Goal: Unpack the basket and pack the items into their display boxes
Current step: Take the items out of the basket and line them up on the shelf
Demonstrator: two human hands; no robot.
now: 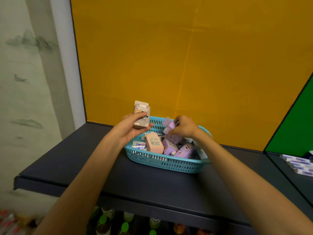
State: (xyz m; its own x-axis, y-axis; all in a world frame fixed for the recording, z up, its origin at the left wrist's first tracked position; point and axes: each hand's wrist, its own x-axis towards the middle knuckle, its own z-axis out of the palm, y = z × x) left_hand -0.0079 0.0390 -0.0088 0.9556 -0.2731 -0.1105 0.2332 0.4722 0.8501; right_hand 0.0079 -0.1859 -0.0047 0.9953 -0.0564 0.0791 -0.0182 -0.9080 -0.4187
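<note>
Dark navy shelf [84, 167], flat, with a yellow back panel [186, 65] behind it; this is the carrying surface. Turquoise perforated plastic basket [162, 162] sits toward the back edge, about mid-shelf, well loaded: a salmon-pink carton [154, 144], several lilac cartons [183, 150], smaller white packets at its left end. Left hand [133, 128] is raised just over the basket's left-rear rim, fingers curled round a grey-brown printed carton [142, 116] held upright, top flap up. Right hand [184, 127] is down among the contents at the rear, fingers closed on a lilac box [170, 125]. Stacked white-and-blue packs [298, 165] lie at the shelf's far right edge; bottles [125, 226] stand below the front edge. Judged step: unpacking, early. No display box clearly visible. Next calls for lifting both cartons clear and finding matching display boxes.
</note>
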